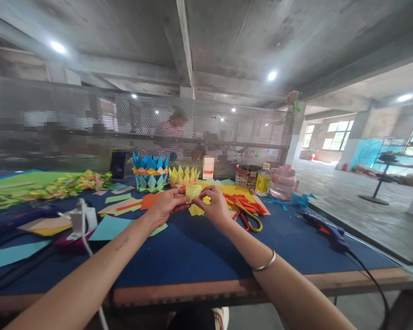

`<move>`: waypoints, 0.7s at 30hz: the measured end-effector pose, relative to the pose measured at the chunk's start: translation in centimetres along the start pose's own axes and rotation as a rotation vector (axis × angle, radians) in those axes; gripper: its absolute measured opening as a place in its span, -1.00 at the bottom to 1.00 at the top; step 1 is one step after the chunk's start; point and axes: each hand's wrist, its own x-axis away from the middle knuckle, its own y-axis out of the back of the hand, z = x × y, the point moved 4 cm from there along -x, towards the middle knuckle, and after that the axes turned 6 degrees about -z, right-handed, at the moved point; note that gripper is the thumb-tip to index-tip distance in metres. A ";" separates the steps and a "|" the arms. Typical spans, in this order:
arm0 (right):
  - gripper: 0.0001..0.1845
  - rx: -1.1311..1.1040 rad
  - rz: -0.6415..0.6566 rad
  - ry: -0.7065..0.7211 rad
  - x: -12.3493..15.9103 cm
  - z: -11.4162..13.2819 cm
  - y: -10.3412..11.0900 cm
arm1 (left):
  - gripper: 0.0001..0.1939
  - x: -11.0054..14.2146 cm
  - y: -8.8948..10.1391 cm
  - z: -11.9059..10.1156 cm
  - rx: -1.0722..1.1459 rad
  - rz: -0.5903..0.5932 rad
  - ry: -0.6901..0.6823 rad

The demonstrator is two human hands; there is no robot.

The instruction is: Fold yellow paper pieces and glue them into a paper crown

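Note:
Both my hands meet above the blue table point(199, 250) and pinch a small folded piece of yellow paper point(193, 191). My left hand point(167, 205) grips its left side with thumb and fingers closed. My right hand point(214, 205) holds the right side, fingers curled, a bangle on that wrist. More yellow folded pieces point(196, 210) lie just under the hands. Behind them stand a yellow paper crown point(183, 175) and a blue, orange and teal paper crown point(150, 171).
Scissors with yellow handles point(249, 219) lie right of my hands on orange paper strips. A blue glue gun point(325, 229) with its cord rests near the right edge. Coloured sheets, a white charger point(83, 219), a bottle point(263, 179) and a pink container point(284, 181) crowd the table. A mesh screen stands behind.

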 end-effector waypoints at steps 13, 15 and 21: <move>-0.85 0.001 -0.009 -0.108 0.0 -0.2 0.0 | -0.60 0.2 -0.4 0.1 -0.031 0.053 -0.046; -0.85 -0.007 -0.008 -0.121 0.0 -0.2 0.0 | -0.58 0.3 -0.5 0.0 -0.055 0.056 -0.057; -0.83 -0.026 -0.004 -0.158 0.0 -0.3 -0.1 | -0.57 0.4 -0.6 -0.1 -0.028 0.031 -0.057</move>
